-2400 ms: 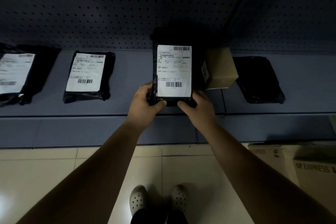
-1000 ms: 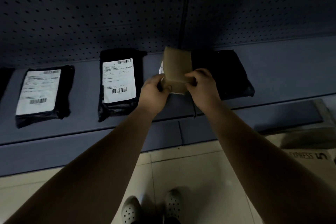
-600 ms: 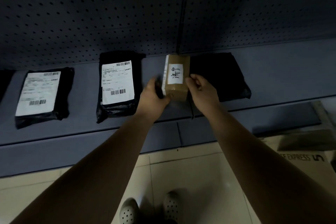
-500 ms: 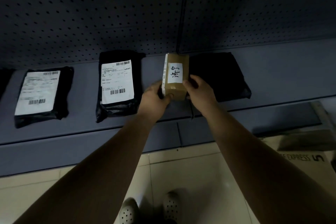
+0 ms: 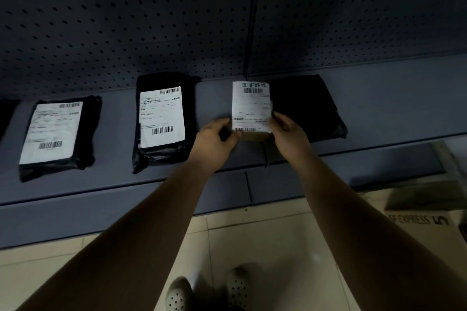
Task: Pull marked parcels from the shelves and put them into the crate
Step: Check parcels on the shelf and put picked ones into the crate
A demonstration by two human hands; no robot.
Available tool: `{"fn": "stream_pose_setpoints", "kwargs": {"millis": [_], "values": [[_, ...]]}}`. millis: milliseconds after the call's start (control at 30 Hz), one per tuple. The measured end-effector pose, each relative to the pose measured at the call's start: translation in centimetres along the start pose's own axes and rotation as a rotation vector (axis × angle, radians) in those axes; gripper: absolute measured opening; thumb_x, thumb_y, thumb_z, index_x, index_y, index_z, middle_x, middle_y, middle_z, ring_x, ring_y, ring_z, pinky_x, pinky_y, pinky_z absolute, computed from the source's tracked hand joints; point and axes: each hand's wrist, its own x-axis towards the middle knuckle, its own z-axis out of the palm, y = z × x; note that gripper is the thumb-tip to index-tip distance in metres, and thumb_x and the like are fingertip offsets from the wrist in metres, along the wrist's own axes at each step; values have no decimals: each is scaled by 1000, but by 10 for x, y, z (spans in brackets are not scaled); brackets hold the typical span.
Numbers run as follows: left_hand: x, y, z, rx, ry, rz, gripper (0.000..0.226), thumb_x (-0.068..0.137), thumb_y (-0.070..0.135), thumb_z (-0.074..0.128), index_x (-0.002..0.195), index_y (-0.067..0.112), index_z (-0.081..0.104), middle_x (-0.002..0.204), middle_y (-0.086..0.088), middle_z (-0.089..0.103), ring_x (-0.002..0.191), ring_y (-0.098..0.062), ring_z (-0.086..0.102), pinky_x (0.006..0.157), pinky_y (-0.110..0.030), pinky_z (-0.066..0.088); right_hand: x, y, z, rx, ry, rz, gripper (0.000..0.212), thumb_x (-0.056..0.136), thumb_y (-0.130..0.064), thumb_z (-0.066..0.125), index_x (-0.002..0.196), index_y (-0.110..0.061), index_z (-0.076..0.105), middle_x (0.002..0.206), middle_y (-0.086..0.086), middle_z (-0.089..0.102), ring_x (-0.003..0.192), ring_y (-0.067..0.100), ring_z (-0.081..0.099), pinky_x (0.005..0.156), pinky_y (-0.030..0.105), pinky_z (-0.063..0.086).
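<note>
Hands both pinch the small cardboard box (image 5: pixel 255 137): left hand (image 5: pixel 214 139) at its lower left corner, right hand (image 5: pixel 288 134) on its right edge, fingers curled. The box is over the shelf (image 5: pixel 391 98), white barcode label (image 5: pixel 251 106) up; can't tell if it's resting. Labelled black mailer (image 5: pixel 161 118) sits just left, a second labelled mailer (image 5: pixel 55 134) further left, and a plain black mailer (image 5: pixel 310 106) right. SF EXPRESS carton (image 5: pixel 424 225) is on the floor, lower right.

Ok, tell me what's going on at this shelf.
A person holds a small cardboard box at the shelf, left hand and right hand gripping its lower corners, printed label facing up. Two labelled black bags lie on the shelf to its left, a plain black bag to its right.
</note>
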Motion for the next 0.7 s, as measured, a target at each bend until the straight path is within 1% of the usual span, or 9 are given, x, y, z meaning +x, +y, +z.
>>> {"fn": "stream_pose_setpoints", "kwargs": {"millis": [100,200,267,333,433,500,567,600,700], "values": [[-2,1,-1,-67,35,-12,22,91,23,66,113,23,68,91,19,64,90,-4,62,85,-13,46,4,3,7,46,-42,-13,51,95,-44,60,143,-32,50,137,-3,59,121,16,58,104,41,49],[-2,-4,-6,-49,73,-10,21,91,22,66,111,22,67,87,20,63,85,-3,61,85,-16,48,5,4,15,61,-66,-41,50,93,-40,63,141,-31,52,134,-4,61,119,15,60,103,43,50],[0,-8,-8,-42,62,-22,28,90,23,66,118,21,65,95,11,66,91,-8,62,92,-26,50,5,4,18,56,-70,-53,50,93,-41,62,141,-31,51,134,-3,61,120,15,59,103,44,49],[3,-10,-10,-42,59,-16,41,89,23,67,129,21,58,113,4,65,104,-12,60,100,-31,47,3,4,18,51,-69,-55,52,93,-41,62,142,-31,50,135,-4,60,119,15,59,104,43,49],[6,-10,-11,82,39,130,58,88,15,67,142,17,47,143,-1,46,132,-14,41,112,-18,25,-3,3,16,28,-80,-111,58,90,-30,69,144,-25,48,128,-6,63,109,3,60,98,23,47],[9,-10,-14,213,5,233,53,90,15,64,141,14,49,151,-2,39,139,-19,33,114,-19,19,-5,1,15,9,-93,-141,68,87,-21,74,147,-22,43,120,-11,61,103,-1,57,91,14,42],[8,-9,-16,362,7,319,48,91,26,60,137,14,54,146,-6,46,134,-28,41,114,-35,31,-2,-2,11,-50,-7,-137,66,89,-25,72,148,-21,42,117,-11,57,107,3,54,91,18,40],[7,-7,-17,443,23,376,49,90,35,56,136,16,56,139,-6,53,127,-30,47,108,-43,39,1,-3,8,-68,76,-122,61,92,-27,69,146,-21,45,118,-9,58,108,7,56,90,20,41],[8,-1,-24,550,90,478,51,88,44,48,132,22,58,122,-2,60,113,-28,51,93,-44,45,2,-8,2,-54,278,-95,43,95,-29,63,136,-17,55,117,4,66,103,18,63,84,25,46]]}}
